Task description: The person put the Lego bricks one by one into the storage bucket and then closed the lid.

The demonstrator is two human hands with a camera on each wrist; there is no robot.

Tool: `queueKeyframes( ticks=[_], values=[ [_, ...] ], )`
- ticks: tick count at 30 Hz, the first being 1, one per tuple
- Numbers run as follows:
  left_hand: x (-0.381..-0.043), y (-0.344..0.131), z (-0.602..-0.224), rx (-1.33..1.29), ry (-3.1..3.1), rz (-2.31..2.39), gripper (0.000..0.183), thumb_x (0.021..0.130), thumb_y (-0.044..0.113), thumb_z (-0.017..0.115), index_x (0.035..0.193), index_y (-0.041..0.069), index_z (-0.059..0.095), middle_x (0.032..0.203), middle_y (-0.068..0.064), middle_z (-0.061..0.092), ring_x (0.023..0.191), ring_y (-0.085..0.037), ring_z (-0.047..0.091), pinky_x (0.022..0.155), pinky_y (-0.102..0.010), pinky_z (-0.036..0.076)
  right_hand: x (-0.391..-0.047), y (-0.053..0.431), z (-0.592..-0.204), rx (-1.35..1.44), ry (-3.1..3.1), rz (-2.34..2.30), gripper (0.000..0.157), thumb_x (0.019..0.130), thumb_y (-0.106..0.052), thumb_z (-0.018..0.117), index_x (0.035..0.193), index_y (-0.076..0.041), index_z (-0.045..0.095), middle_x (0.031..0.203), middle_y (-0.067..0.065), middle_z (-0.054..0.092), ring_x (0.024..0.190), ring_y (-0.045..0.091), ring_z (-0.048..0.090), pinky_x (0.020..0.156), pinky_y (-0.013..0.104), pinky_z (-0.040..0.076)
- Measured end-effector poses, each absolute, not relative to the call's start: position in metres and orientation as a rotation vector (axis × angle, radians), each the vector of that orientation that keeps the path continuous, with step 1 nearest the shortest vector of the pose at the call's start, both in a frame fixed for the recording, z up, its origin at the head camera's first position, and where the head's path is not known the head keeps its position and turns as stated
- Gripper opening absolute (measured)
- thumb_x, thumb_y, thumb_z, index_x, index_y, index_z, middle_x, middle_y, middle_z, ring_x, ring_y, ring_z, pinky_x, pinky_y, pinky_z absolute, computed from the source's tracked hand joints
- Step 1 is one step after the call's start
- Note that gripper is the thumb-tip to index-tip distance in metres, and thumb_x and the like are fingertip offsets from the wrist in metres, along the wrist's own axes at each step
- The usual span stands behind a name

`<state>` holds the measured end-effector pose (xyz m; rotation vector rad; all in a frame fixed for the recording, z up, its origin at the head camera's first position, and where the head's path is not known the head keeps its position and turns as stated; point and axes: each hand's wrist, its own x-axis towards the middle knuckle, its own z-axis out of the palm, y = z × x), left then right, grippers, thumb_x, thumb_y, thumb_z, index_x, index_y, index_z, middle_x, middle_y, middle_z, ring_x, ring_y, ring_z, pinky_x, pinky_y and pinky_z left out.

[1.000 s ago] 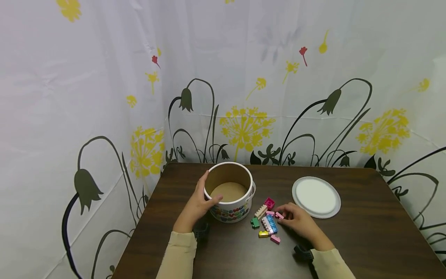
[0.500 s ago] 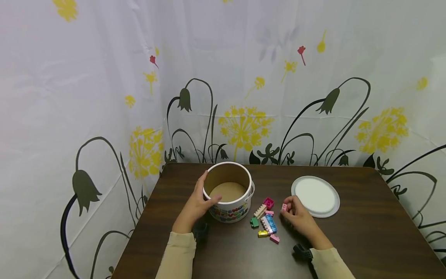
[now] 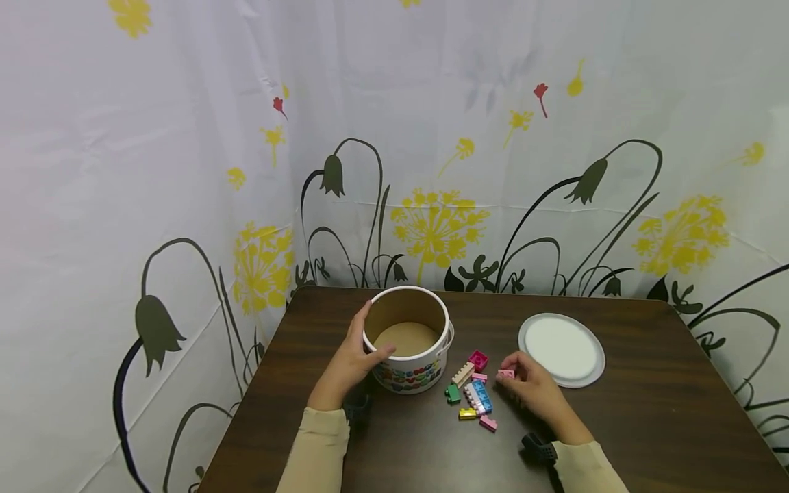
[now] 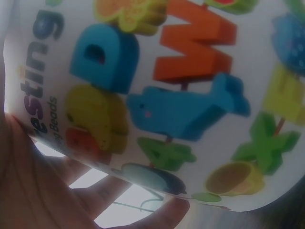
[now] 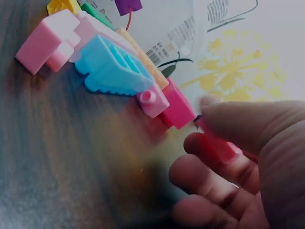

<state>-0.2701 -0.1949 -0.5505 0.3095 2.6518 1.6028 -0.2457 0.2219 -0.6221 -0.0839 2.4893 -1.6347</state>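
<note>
My left hand (image 3: 348, 363) grips the white bucket (image 3: 407, 382) at its left side, thumb over the rim and fingers along the outside wall. Printed letters and animals cover that wall in the left wrist view. Between thumb and fingers, my right hand (image 3: 537, 392) pinches a small pink brick (image 3: 506, 374), just right of a loose cluster. In that cluster lie a magenta brick (image 3: 478, 360), a beige brick (image 3: 463, 374), a green brick (image 3: 453, 394), a blue brick (image 3: 483, 396), a yellow brick (image 3: 467, 413) and other pink bricks (image 3: 488, 423).
A round white lid (image 3: 562, 348) lies flat behind and right of my right hand. The bucket's white handle (image 3: 446, 340) hangs at its right side. Behind the dark wooden table (image 3: 653, 383) hangs a flower-patterned curtain (image 3: 468, 89).
My right hand has drawn the pink brick slightly right, away from the cluster, and turned it between the fingers. The left hand keeps its hold on the bucket.
</note>
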Motion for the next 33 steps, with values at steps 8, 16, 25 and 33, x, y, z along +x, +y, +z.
queueKeyframes(
  ticks=[8,16,25,33],
  values=[
    [-0.271,-0.193,-0.552,0.293,2.650,1.613,0.108,0.094,0.043,0.082,0.175,0.037,0.012,0.179,-0.010,0.021,0.156,-0.044,0.039,0.124,-0.070,0.036,-0.249,0.208,-0.599,-0.265,2.789,-1.577,0.019,0.105,-0.027,0.074,0.120,-0.015,0.077,0.104,0.004,0.063,0.091,0.018,0.058,0.076,0.024,0.056],
    [-0.270,-0.194,-0.552,0.296,2.644,1.614,0.109,0.092,0.051,0.083,0.174,0.039,0.012,0.179,-0.009,0.022,0.156,-0.043,0.040,0.123,-0.069,0.038,-0.262,0.180,-0.558,-0.371,2.616,-1.774,0.018,0.103,-0.033,0.077,0.117,-0.021,0.075,0.107,0.011,0.067,0.086,0.019,0.059,0.072,0.025,0.057],
    [-0.270,-0.195,-0.551,0.308,2.656,1.598,0.110,0.093,0.052,0.081,0.175,0.035,0.010,0.179,-0.012,0.022,0.154,-0.045,0.041,0.121,-0.070,0.039,-0.285,0.127,-0.504,-0.429,2.259,-2.046,0.031,0.102,-0.041,0.076,0.122,-0.017,0.074,0.103,0.005,0.064,0.073,0.017,0.050,0.057,0.026,0.046],
    [-0.270,-0.194,-0.551,0.290,2.664,1.584,0.108,0.095,0.049,0.080,0.175,0.035,0.010,0.178,-0.015,0.024,0.153,-0.047,0.043,0.121,-0.071,0.039,-0.319,0.078,-0.482,-0.646,2.121,-2.009,0.026,0.105,-0.034,0.074,0.117,-0.010,0.070,0.105,0.005,0.076,0.065,0.015,0.054,0.054,0.026,0.047]
  ],
)
